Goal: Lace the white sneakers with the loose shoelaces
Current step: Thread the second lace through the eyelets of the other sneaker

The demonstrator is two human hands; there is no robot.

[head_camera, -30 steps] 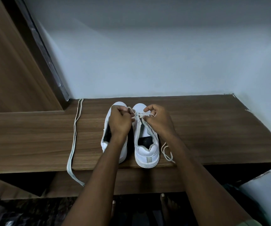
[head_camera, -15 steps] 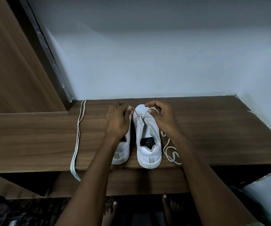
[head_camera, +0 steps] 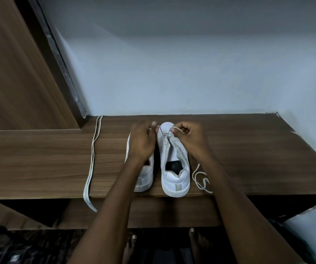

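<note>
White sneakers sit side by side, heels toward me, near the front edge of the wooden shelf [head_camera: 248, 149]. I see the right sneaker [head_camera: 174, 168] with its lace [head_camera: 165, 134] threaded near the toe end. Left hand [head_camera: 141, 141] hovers over the left sneaker [head_camera: 145, 178], covering most of it, fingers curled and pinching one lace end by the toe. Right hand [head_camera: 190, 137] pinches the other strand between thumb and forefinger above the right sneaker's toe, rest of fingers curled. Lace tail [head_camera: 201, 181] lies coiled on the shelf just right of the right sneaker. Second shoelace [head_camera: 93, 155] lies doubled, well left of the shoes, its end hanging off the shelf front. Bare toes [head_camera: 192, 231] show on the floor below. Pale wall [head_camera: 172, 73] behind.
</note>
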